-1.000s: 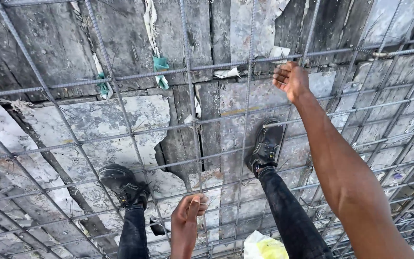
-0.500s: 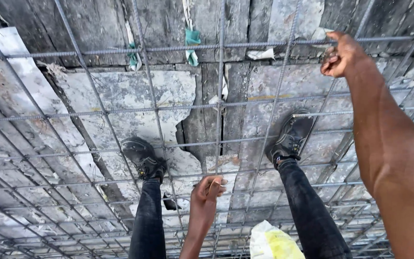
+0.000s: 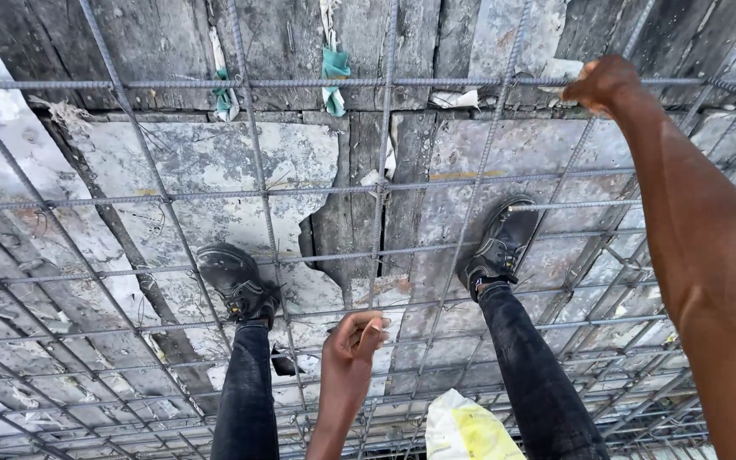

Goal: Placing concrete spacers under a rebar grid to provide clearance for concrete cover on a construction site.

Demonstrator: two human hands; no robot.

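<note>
Head view looking down through a rebar grid (image 3: 317, 189) laid over weathered grey formwork boards (image 3: 215, 170). Left hand (image 3: 353, 341) low in centre, fingers (image 3: 370, 326) curled narrow around a horizontal steel bar of the grid, thumb tucked against them; something thin seems pinched in there, maybe tie wire, but too small to tell. Right hand (image 3: 604, 82) stretched far up and to the right, fingers closed into a fist on the upper horizontal bar (image 3: 172, 84), knuckles on top of it. Left boot (image 3: 236, 281) just left of and slightly above the left fingers, right boot (image 3: 503, 243) up and to their right, well below the right fist; both stand on the boards between bars, dark trousers above. Green rag strips (image 3: 334, 72) hang off the upper bar, well left of the right fingers. White-and-yellow bag (image 3: 462, 430) below and right of the left fingers, at the frame's bottom edge.
</note>
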